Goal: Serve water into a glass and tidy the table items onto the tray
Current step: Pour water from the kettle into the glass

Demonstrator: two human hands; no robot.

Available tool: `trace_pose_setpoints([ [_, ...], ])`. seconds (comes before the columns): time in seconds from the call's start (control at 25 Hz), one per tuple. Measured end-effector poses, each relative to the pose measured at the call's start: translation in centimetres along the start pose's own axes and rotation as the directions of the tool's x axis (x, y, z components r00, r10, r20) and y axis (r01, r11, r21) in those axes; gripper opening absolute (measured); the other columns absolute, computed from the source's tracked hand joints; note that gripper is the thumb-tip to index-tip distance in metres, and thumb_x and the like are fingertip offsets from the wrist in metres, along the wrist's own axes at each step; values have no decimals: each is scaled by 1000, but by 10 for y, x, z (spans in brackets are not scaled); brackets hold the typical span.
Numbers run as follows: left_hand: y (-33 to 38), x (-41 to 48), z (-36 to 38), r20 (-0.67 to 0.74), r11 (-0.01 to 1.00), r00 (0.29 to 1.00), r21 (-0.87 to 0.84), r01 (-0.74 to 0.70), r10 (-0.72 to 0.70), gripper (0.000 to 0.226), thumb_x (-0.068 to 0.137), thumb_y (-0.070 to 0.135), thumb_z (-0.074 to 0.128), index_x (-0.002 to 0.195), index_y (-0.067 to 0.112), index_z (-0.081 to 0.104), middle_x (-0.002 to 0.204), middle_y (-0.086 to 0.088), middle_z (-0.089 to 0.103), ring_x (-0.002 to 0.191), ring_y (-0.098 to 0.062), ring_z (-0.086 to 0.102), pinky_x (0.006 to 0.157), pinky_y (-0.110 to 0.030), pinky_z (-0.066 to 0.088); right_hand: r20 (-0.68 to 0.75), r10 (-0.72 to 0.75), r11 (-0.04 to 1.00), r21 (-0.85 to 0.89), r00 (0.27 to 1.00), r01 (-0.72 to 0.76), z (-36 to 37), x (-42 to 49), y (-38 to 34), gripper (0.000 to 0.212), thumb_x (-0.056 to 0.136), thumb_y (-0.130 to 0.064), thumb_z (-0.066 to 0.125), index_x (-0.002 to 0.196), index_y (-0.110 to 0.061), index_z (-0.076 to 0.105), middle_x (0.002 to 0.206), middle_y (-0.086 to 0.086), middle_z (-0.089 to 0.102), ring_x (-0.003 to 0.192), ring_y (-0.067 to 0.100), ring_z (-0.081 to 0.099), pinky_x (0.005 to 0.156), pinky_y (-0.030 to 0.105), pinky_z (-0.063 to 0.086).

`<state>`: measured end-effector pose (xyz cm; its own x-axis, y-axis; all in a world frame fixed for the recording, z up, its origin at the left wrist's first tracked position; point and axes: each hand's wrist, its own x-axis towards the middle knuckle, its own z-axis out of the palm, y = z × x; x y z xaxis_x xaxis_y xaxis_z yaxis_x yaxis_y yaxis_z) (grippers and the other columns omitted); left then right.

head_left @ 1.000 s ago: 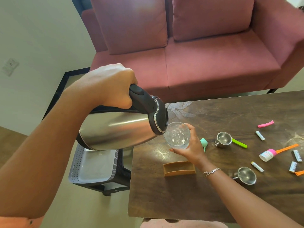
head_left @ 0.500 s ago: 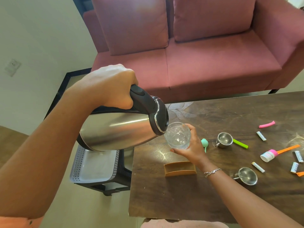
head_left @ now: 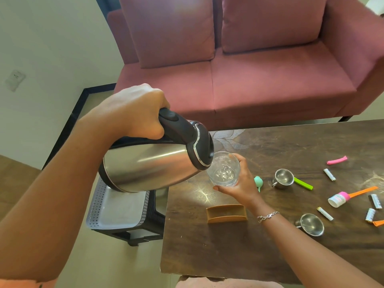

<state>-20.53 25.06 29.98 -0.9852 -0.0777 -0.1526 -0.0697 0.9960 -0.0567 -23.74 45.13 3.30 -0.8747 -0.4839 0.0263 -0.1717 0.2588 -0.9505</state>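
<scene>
My left hand (head_left: 135, 113) grips the black handle of a steel kettle (head_left: 149, 165), tipped over with its spout at the rim of a clear glass (head_left: 223, 170). My right hand (head_left: 242, 183) holds that glass tilted above the dark wooden table (head_left: 228, 246), with a little water in its bottom. A silver perforated tray (head_left: 120, 206) rests on a black stool left of the table, partly hidden by the kettle. Two small steel cups (head_left: 283, 178) (head_left: 311, 224) stand on the table.
A brown holder (head_left: 226, 213) lies near the glass, and a mint-green item (head_left: 258, 181) peeks out behind my right hand. Pink (head_left: 336, 160), green (head_left: 303, 183) and orange (head_left: 362, 192) strips, a white bottle (head_left: 337, 199) and several small sachets are scattered at the right. A red sofa (head_left: 249, 80) stands behind.
The kettle and glass stay almost still in the same pouring pose; the view shifts only slightly.
</scene>
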Motion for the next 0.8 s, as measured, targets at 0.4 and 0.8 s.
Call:
trace_pose_setpoints([
  [0.4, -44, -17, 26, 27, 963, 999, -267, 25, -19, 31, 53, -5, 60, 45, 20, 43, 44, 0, 43, 42, -19, 38, 44, -26, 30, 16, -31, 1000, 1, 999, 31, 6, 10, -12, 92, 55, -22, 89, 125, -27, 30, 125, -1, 47, 114, 17, 51, 94, 28, 48],
  [0.8, -108, -50, 75, 105, 780, 978, -590, 209, -183, 25, 38, 9, 59, 62, 1, 57, 52, -11, 53, 48, -18, 45, 53, -30, 36, 67, -47, 998, -27, 997, 49, 25, 14, -23, 91, 53, -21, 89, 122, -28, 30, 115, -16, 47, 105, 5, 52, 86, 6, 44],
])
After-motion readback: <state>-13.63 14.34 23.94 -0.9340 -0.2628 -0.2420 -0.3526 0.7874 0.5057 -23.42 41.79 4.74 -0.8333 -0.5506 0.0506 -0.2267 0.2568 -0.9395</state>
